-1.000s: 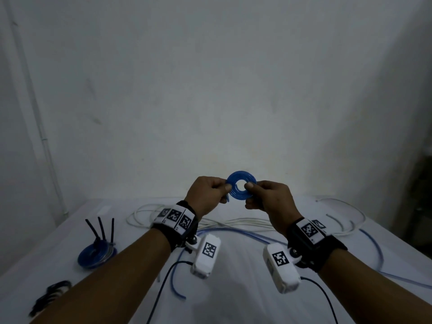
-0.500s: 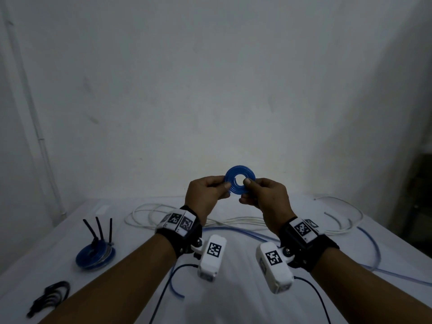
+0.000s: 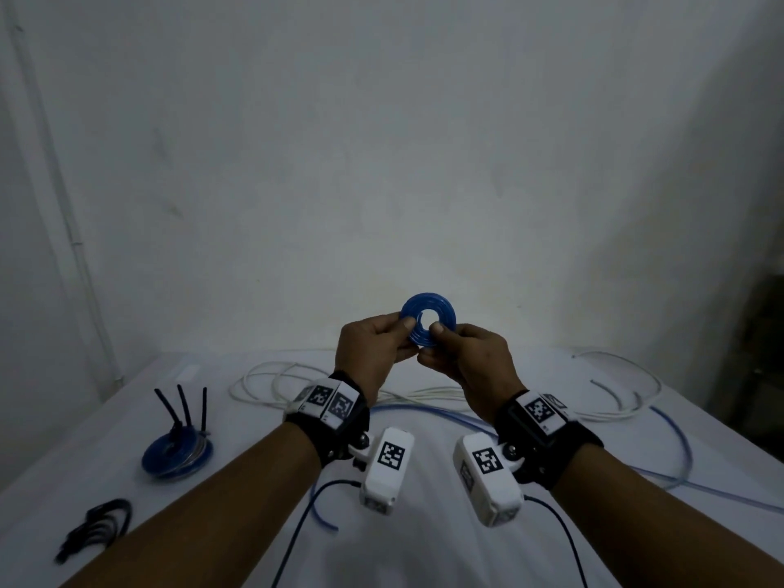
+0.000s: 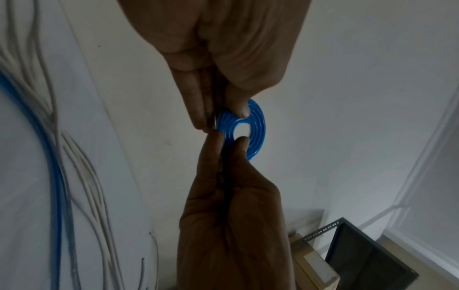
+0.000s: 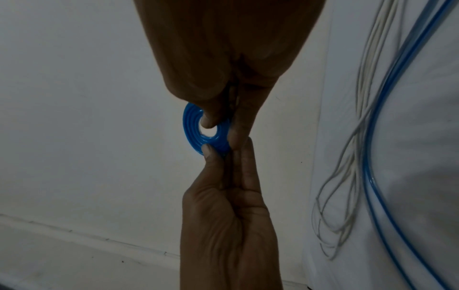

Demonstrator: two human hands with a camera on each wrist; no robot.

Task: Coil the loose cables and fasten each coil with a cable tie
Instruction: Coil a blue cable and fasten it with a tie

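Observation:
A small flat coil of blue cable (image 3: 429, 318) is held upright in the air above the table, against the wall. My left hand (image 3: 405, 328) pinches its left rim and my right hand (image 3: 437, 337) pinches its lower right rim. In the left wrist view the coil (image 4: 258, 125) sits between my left hand (image 4: 222, 117) above and my right hand (image 4: 228, 137) below. In the right wrist view the blue coil (image 5: 191, 121) is pinched by my right hand (image 5: 223, 127), thumb at the centre hole, and by my left hand (image 5: 223, 151) from below.
On the white table (image 3: 424, 545) a tied blue coil (image 3: 177, 454) with black tie tails sticking up lies at the left. A bunch of black cable ties (image 3: 99, 524) lies nearer. Loose white cable (image 3: 297, 375) and blue cable (image 3: 674, 439) sprawl behind my wrists.
Both hands have lifted the blue coil a little higher and slightly left. My left thumb now lies further onto the coil's face.

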